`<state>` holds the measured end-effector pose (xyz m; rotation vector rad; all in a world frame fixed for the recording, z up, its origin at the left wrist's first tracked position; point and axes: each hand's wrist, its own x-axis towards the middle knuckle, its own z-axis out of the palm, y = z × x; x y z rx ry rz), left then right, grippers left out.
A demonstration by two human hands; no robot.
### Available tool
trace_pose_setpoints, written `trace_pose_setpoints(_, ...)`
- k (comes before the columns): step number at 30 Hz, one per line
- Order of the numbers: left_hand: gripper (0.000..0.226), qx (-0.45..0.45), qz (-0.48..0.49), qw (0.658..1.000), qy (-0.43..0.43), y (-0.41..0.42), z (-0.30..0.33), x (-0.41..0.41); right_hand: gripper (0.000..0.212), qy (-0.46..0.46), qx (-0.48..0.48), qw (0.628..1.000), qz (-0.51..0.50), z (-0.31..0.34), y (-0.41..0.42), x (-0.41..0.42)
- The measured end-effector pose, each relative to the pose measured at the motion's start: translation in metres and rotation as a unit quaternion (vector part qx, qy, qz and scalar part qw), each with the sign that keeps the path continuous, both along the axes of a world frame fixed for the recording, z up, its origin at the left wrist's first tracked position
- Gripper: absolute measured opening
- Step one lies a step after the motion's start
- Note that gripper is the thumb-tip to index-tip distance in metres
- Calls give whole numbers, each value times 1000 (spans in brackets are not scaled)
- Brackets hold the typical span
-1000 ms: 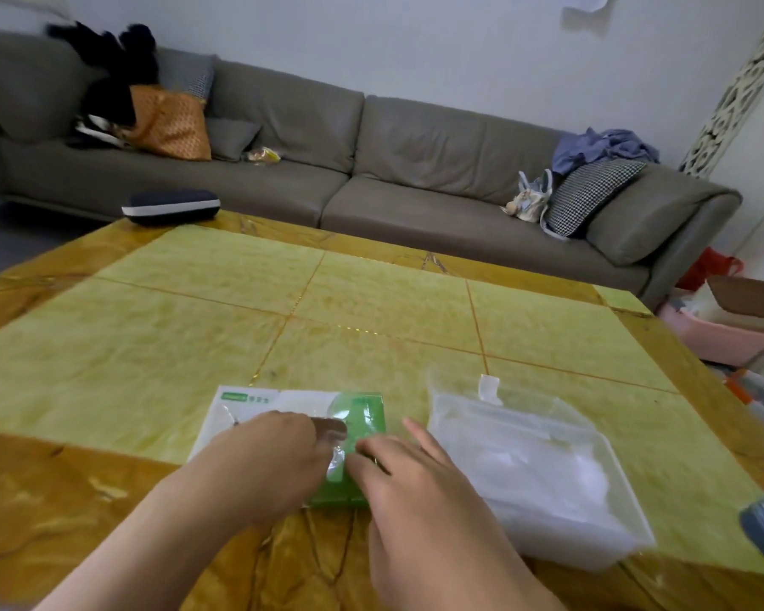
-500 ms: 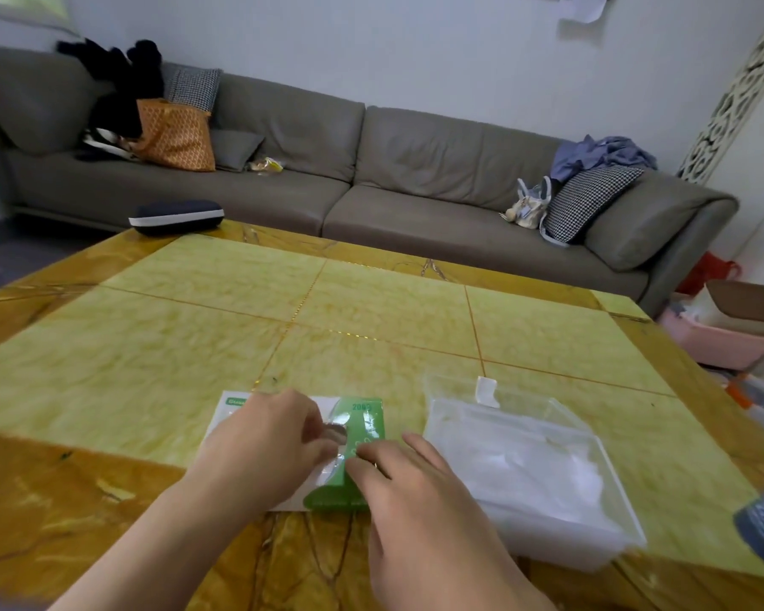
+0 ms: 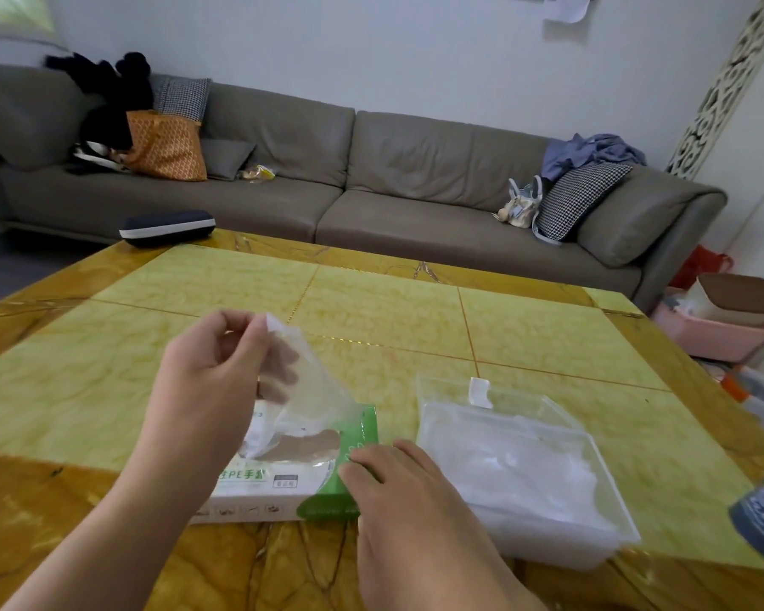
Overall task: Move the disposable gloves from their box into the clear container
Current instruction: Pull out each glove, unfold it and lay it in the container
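On the yellow marble-patterned table (image 3: 371, 310), near its front edge, the white-and-green glove box (image 3: 283, 482) lay flat with its torn opening facing up. My left hand (image 3: 208, 381) was raised above the box, thumb and curled fingers pinching the top corner of a clear disposable glove (image 3: 309, 390), which hung down in a thin sheet with its lower end at the opening. My right hand (image 3: 398, 491) rested on the green end of the box, fingers straight and pressing down on the cardboard, gripping nothing. Just beside the box, on my right, stood the clear container (image 3: 609, 513), a shallow rectangular plastic tub with a heap of translucent white gloves (image 3: 517, 465) already inside it and a small white tab on its far rim. The container and the box were close together; whether they touched I could not tell. At the far left corner of the table lay a dark zipped case (image 3: 167, 227). Beyond the table ran a grey sofa (image 3: 393, 187) carrying an orange bag (image 3: 166, 145) and a checked cushion (image 3: 578, 198).
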<state>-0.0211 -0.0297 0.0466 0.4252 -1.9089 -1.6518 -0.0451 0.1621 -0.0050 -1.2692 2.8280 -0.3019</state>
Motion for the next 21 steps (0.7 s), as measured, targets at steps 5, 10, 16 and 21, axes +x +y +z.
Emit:
trace_pose_setpoints(5, 24, 58, 55, 996, 41, -2, 7, 5, 49, 20, -13, 1000, -5, -6, 1, 0)
trace_pose_setpoints(10, 24, 14, 46, 999, 22, 15, 10, 9, 93, -152, -151, 974, -73, 23, 1, 16)
trace_pose_setpoints(16, 19, 16, -91, 996, -5, 44, 9, 11, 32, -303, -504, 794, -154, 45, 13, 7)
trace_pose_setpoints(21, 32, 3, -139, 989, -51, 35, 13, 11, 22, -293, -553, 748, -221, 52, 32, -3)
